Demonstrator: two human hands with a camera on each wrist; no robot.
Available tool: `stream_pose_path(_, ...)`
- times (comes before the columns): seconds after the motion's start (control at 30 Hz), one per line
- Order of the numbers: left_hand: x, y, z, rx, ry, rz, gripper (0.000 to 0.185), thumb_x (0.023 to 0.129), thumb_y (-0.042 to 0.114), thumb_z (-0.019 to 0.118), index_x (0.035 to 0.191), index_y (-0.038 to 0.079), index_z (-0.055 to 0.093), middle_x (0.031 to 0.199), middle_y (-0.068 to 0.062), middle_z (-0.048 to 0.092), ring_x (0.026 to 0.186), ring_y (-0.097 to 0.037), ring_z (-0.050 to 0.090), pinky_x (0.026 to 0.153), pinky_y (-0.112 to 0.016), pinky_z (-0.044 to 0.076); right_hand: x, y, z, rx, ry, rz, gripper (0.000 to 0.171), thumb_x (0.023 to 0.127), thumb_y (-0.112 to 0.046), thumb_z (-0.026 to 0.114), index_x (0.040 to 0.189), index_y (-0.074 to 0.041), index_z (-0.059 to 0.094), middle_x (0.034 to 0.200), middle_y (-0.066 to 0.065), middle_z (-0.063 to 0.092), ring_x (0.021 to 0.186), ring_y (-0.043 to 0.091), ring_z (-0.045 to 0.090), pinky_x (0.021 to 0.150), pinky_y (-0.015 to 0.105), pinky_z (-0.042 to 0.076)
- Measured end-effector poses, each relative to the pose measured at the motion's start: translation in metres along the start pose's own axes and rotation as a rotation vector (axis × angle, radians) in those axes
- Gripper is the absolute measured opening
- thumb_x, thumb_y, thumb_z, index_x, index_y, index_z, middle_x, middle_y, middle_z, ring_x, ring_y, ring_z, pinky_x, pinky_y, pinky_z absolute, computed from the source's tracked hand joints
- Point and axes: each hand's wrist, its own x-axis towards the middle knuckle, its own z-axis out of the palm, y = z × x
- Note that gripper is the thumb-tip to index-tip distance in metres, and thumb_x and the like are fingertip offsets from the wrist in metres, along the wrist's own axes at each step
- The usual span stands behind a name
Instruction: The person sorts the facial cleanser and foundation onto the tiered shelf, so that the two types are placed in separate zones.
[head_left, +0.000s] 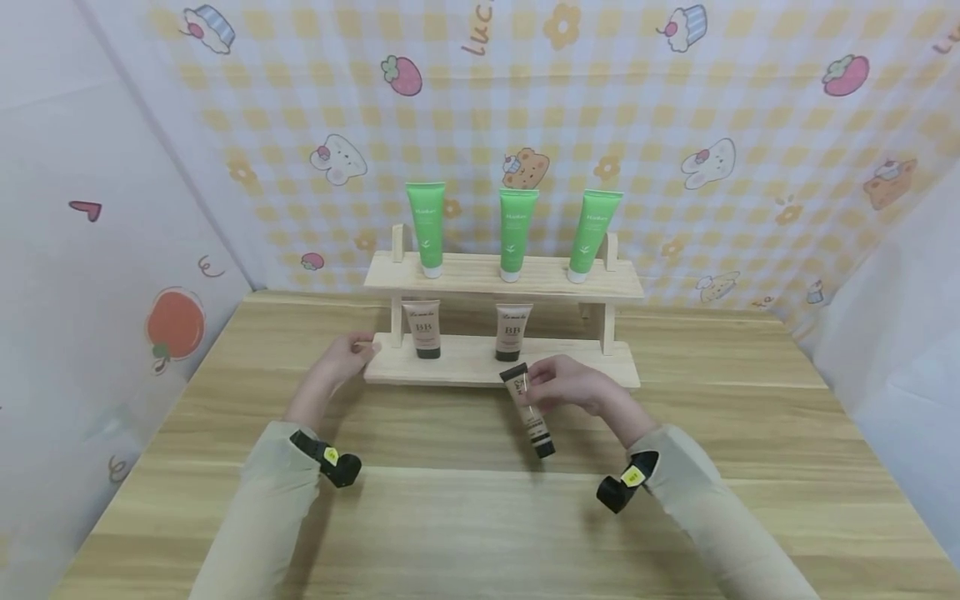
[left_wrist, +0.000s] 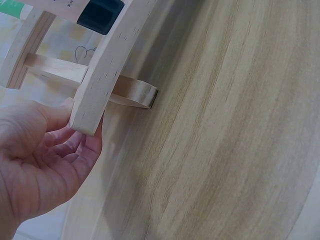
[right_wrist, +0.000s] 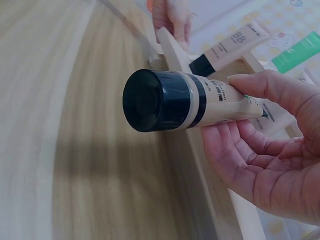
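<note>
My left hand (head_left: 347,358) grips the left end of the lower board of a two-tier wooden rack (head_left: 450,367), thumb on top and fingers beneath, as the left wrist view shows. In my right hand (head_left: 573,385) a beige cosmetic tube (head_left: 531,412) is pinched between thumb and fingers. It tilts in front of the rack, black cap (right_wrist: 145,100) low and toward me, crimped end up. On the lower board stand two pinkish BB cream tubes, one at the left (head_left: 424,329) and one near the middle (head_left: 512,332), both on black caps.
Three green tubes stand along the upper board (head_left: 472,277): left (head_left: 427,229), middle (head_left: 516,233) and a leaning right one (head_left: 594,233). A patterned cloth (head_left: 285,100) hangs behind the wooden table (head_left: 225,500). White cloth (head_left: 67,250) borders the left side.
</note>
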Motion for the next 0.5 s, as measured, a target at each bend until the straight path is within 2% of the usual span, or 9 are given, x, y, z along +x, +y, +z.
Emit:
stream_pose_path(0.27,0.0,0.002,0.001,-0.007,0.004,0.0,0.053,0.098,0.027,0.038,0.141,-0.002,0.025,0.138,-0.031,0.035,0.123,-0.039,0.043,0.103,-0.046,0.037,-0.008,0.0,-0.02,0.051,0.055,-0.024,0.029,0.078,-0.009,0.065,0.101,0.006,0.054,0.083,-0.001,0.06,0.077,0.011,0.06,0.076,0.031,0.055)
stream_pose_path(0.5,0.002,0.001,0.0,-0.012,0.001,-0.014,0.053,0.098,0.028,0.038,0.141,-0.001,0.025,0.137,-0.029,0.038,0.12,-0.037,0.046,0.101,-0.045,0.039,-0.012,-0.001,-0.036,0.064,0.171,-0.012,0.056,0.081,-0.009,0.064,0.125,0.015,0.039,0.099,0.008,0.054,0.08,0.009,0.059,0.08,0.031,0.054)
